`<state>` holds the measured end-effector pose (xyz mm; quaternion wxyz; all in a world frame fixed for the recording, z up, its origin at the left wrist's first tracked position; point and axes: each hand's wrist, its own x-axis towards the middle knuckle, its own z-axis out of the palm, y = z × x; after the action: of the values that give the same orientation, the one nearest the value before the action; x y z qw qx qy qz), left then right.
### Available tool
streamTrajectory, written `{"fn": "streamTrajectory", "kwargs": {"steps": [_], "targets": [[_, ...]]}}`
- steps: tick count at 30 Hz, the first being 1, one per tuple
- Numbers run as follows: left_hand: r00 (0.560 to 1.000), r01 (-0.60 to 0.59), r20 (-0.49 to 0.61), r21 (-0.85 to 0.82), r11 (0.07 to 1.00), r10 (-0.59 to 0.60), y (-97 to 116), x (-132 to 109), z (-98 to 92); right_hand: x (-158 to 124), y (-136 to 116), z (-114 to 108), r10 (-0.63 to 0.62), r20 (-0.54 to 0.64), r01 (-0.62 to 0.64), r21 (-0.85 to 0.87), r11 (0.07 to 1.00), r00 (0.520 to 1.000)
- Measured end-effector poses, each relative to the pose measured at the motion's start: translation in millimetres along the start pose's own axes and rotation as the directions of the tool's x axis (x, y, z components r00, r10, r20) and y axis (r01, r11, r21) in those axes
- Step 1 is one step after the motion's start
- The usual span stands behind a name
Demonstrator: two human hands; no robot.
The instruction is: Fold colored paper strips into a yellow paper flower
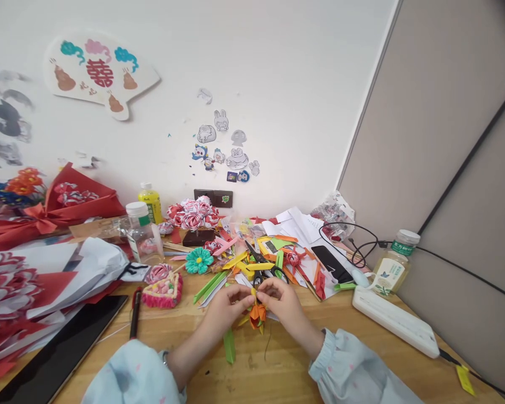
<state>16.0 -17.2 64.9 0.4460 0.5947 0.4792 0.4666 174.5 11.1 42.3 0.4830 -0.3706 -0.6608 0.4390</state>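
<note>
My left hand [230,304] and my right hand [281,303] meet low over the wooden table, fingertips pinched close together. Between them is a small yellow paper piece [253,292], gripped by both thumbs and forefingers. Just below the fingertips hangs an orange folded-paper flower [257,316]; whether it is joined to the yellow piece I cannot tell. Under the hands a green paper strip [229,347] lies on the table. Right behind my fingers are black-handled scissors [281,273], partly covered by yellow paper strips [246,269].
Coloured paper scraps fill the middle back. A phone [332,264], a bottle [392,264] and a white power strip [393,322] are on the right. To the left lie a black tablet [63,350], a pen [135,314], a pink-edged triangular box [163,292] and paper bouquets [8,292].
</note>
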Motion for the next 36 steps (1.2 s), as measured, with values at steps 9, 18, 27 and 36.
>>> {"fn": "streamTrajectory", "kwargs": {"steps": [9,18,27,36], "targets": [[0.999,-0.042,0.022,0.104,0.994,0.040,2,-1,0.2,-2,1,-1,-0.034,0.025,0.034,-0.015,0.999,0.999],[0.964,0.265,0.003,-0.060,0.962,-0.265,8,-3,2.7,0,6,1,0.060,0.153,-0.075,0.091,0.993,0.986],[0.956,0.292,0.033,-0.111,0.950,-0.290,5,-4,2.5,-1,6,2,0.143,0.221,-0.185,0.181,0.966,0.965],[0.977,0.208,0.094,-0.188,0.960,-0.194,17,-5,2.6,1,-1,-2,0.165,0.132,-0.196,0.276,0.941,0.977]]}}
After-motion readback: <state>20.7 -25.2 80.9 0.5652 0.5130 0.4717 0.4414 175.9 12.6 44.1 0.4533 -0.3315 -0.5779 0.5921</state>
